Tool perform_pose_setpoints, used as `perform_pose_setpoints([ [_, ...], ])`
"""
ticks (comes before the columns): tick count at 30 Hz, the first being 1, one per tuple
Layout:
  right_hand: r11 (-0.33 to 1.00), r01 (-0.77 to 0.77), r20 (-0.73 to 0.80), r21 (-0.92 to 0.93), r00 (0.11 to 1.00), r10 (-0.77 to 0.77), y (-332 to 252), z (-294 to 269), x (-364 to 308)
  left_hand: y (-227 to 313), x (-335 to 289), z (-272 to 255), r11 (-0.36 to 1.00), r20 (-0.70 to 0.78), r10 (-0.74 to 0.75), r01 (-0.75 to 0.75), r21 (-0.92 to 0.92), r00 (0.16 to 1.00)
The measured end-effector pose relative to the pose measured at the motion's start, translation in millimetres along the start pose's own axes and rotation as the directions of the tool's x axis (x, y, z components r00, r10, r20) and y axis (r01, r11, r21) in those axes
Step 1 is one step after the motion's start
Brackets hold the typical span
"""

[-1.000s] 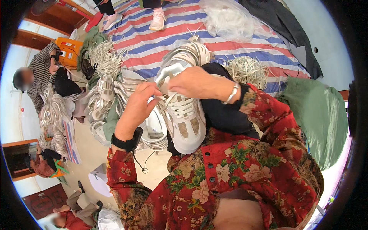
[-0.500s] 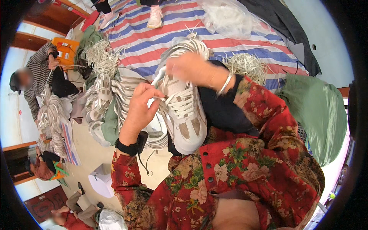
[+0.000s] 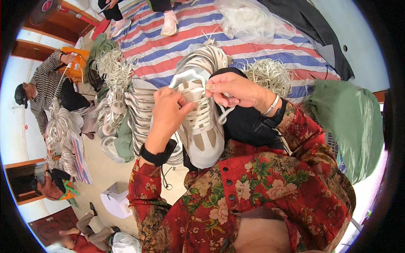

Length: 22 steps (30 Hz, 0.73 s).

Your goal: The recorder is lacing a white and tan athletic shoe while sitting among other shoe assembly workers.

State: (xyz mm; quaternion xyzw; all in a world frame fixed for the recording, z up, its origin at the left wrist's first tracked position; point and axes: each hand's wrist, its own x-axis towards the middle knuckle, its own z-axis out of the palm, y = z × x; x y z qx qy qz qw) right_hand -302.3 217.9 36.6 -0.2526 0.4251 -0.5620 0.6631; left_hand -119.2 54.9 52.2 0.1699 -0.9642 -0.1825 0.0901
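Note:
A white and beige sneaker rests on my lap, its toe toward me, with white laces crossed over the tongue. At the shoe's left edge, my left hand grips the upper near the collar, its thumb lying across the lacing. My right hand pinches a white shoelace close to the upper eyelets on the right side. A loop of that lace hangs below my right fingers. The fingertips partly cover the eyelets.
Stacked shoe uppers stand at left; more lie beyond the sneaker. Heaps of laces sit on the striped sheet. A clear plastic bag lies at the far side. Another person sits at left, near an orange stool.
My right hand has come down and right from above the shoe's collar to the right-hand eyelets. My left hand has shifted slightly right and down, its thumb now over the lacing.

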Motion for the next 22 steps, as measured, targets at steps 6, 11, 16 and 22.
perform_pose_setpoints([
  [6,0.811,0.148,0.052,0.566,0.975,-0.214,0,-25,-4,-16,-4,-6,0.975,0.021,0.085,-0.079,-0.208,0.996],
  [11,0.461,0.394,-0.161,0.795,0.870,-0.466,-44,-93,-41,-40,-10,-14,0.917,0.049,0.106,-0.079,-0.390,0.993],
  [16,0.551,0.427,-0.077,0.717,0.835,-0.545,-100,-106,-91,-48,-11,-9,0.808,0.086,0.032,0.025,-0.589,0.996],
  [22,0.722,0.405,0.150,0.561,0.808,-0.570,-141,-14,-107,-60,-5,-14,0.703,0.172,-0.126,0.210,-0.679,0.977],
])
